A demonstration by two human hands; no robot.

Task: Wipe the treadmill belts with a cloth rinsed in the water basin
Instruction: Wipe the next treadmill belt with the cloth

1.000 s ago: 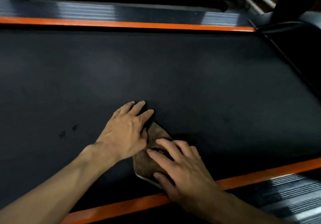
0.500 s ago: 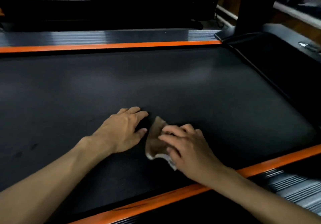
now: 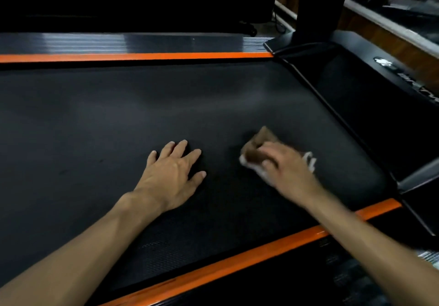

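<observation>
Head view. My left hand (image 3: 174, 175) lay flat on the black treadmill belt (image 3: 118, 120), palm down, fingers straight and slightly spread, its grip fully open and holding nothing. My right hand (image 3: 288, 170) pressed a brown cloth (image 3: 255, 150) onto the belt, to the right of the left hand and well apart from it; the fingers were curled over the cloth and held it, though motion blur hid how tightly that grip closed. The cloth's brown corner projected beyond the fingertips toward the far side of the belt, and a pale edge of it showed on both sides of the hand, at the thumb side and behind the knuckles. The cloth lay on the right-hand part of the belt, nearer the black motor cover (image 3: 370, 106) than the belt's middle. An orange stripe (image 3: 142, 56) bordered the belt on its far side, backed by a grey ribbed side rail (image 3: 118, 42); a second orange stripe (image 3: 237, 261) bordered the near side, crossed by my right forearm. A black upright post (image 3: 320, 4) rose from the far right corner of the deck. The logo on the motor cover was too blurred to read. No water basin appeared in this view.
</observation>
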